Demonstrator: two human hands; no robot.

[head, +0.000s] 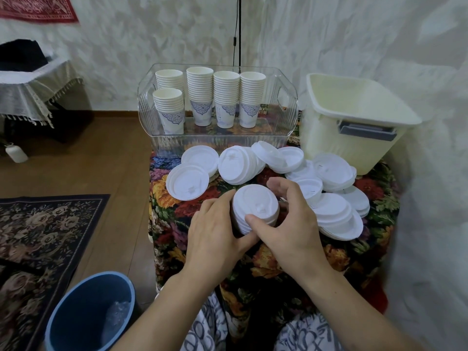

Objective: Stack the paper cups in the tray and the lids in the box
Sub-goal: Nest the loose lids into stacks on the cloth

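A stack of white lids (pixel 254 207) stands on the flowered tablecloth near the middle. My left hand (pixel 215 229) grips its left side, and my right hand (pixel 291 219) curls round its right side with the thumb on top. More loose white lids (pixel 235 164) lie scattered behind and to the right. Several stacks of paper cups (pixel 226 97) stand in the clear tray (pixel 286 115) at the back. The cream box (pixel 354 122) sits open at the right rear.
The small table (pixel 354 254) with its flowered cloth drops off on the left to a wooden floor. A blue bucket (pixel 91 315) stands on the floor at lower left, beside a dark patterned rug (pixel 38 236). A white wall lies close behind.
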